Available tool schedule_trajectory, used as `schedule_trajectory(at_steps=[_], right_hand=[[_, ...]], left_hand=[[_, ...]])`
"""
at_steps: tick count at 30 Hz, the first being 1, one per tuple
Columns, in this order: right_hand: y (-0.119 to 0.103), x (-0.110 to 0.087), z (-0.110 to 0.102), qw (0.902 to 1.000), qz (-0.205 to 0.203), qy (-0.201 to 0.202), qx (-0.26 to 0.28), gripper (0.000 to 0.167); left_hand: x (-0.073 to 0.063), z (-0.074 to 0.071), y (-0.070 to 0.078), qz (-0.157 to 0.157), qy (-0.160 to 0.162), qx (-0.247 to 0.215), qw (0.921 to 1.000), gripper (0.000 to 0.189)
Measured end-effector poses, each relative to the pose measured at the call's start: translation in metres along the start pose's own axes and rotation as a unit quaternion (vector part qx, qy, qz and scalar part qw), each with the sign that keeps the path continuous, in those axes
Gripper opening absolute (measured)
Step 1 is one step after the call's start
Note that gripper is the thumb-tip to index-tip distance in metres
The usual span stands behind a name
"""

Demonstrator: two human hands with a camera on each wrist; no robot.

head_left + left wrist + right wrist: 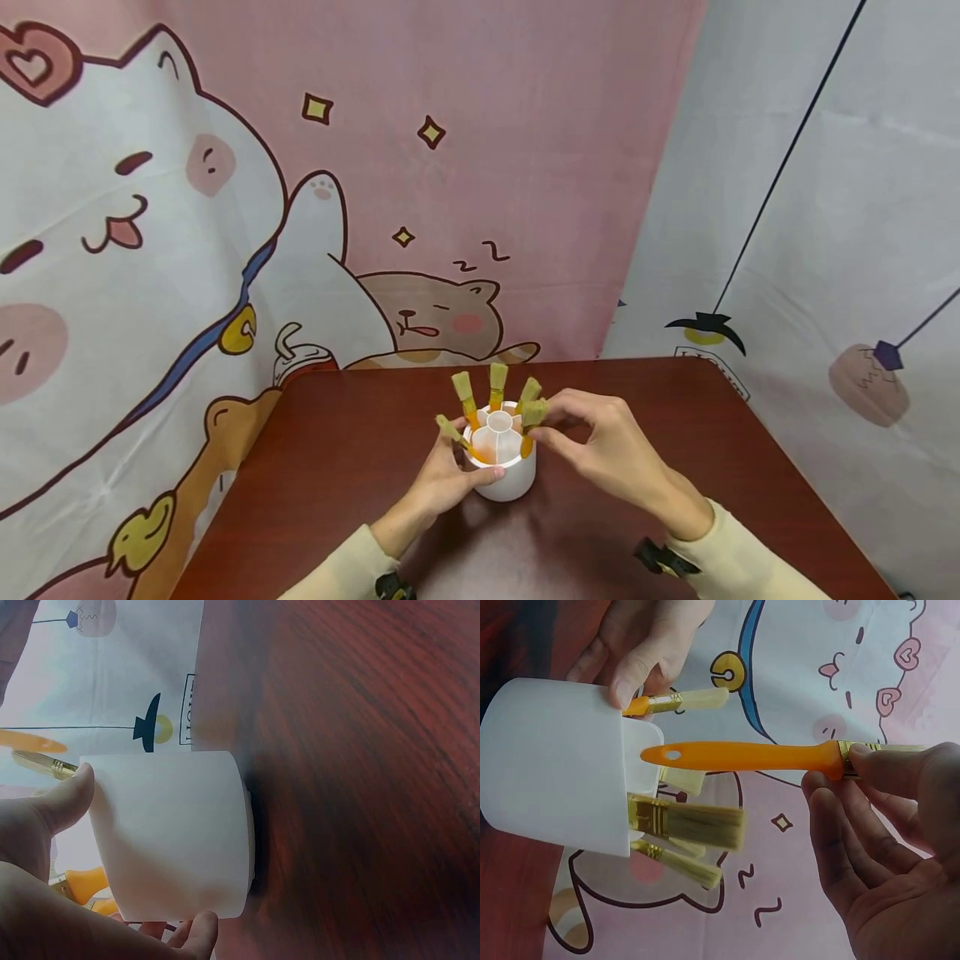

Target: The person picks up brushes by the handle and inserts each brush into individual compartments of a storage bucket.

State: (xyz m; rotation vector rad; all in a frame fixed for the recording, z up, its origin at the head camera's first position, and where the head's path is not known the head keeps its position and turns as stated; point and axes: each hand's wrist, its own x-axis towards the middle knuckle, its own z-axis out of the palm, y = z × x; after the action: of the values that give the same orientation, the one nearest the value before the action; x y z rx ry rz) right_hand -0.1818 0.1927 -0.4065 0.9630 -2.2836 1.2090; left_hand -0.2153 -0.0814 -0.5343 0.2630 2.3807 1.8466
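Observation:
A white round holder (504, 481) with divided compartments stands on the table. My left hand (442, 479) grips its left side, the thumb across the front near the rim and the other fingers around the far side. Between thumb and fingers my right hand (611, 442) pinches a paintbrush (742, 756) by its metal band. Its orange handle points down, the holed end overlapping the holder's mouth in the right wrist view. Other paintbrushes stand bristles up in the holder, among them a wide brush (705, 823) and one leaning left (450, 429); their lower handles are hidden inside.
The dark red-brown wooden table (337, 450) spreads around the holder. Behind it hangs a pink cloth (540, 167) with cartoon cats, and a pale cloth (825, 208) with drawn lamps hangs on the right. Both wrists carry dark straps (666, 558) over cream sleeves.

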Motion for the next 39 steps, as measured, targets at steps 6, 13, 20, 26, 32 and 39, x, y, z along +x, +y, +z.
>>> schedule_trajectory(at_steps=[6,13,20,26,32,39], right_hand=[[0.005,0.004,0.009,0.9987,-0.048,0.011,-0.013,0.033],[0.016,0.007,0.019,0.9952,-0.085,0.019,-0.045,0.036],[0.026,0.008,0.026,0.9906,-0.105,0.013,-0.088,0.035],[0.033,0.01,0.032,0.9837,-0.135,-0.001,-0.119,0.031],[0.038,0.01,0.036,0.9781,-0.138,-0.023,-0.154,0.029],[0.043,0.011,0.039,0.969,-0.146,-0.05,-0.193,0.026]], left_hand=[[0.001,0.0,-0.002,0.011,-0.012,-0.014,0.9998,0.103],[-0.004,0.002,0.016,-0.026,-0.005,-0.019,0.9995,0.101],[-0.004,0.002,0.016,-0.023,-0.006,-0.014,0.9996,0.102],[-0.005,0.001,0.016,-0.026,-0.01,-0.019,0.9995,0.103],[-0.006,-0.001,0.016,-0.03,-0.015,-0.016,0.9993,0.103],[-0.007,-0.001,0.017,-0.033,-0.013,-0.015,0.9993,0.104]])
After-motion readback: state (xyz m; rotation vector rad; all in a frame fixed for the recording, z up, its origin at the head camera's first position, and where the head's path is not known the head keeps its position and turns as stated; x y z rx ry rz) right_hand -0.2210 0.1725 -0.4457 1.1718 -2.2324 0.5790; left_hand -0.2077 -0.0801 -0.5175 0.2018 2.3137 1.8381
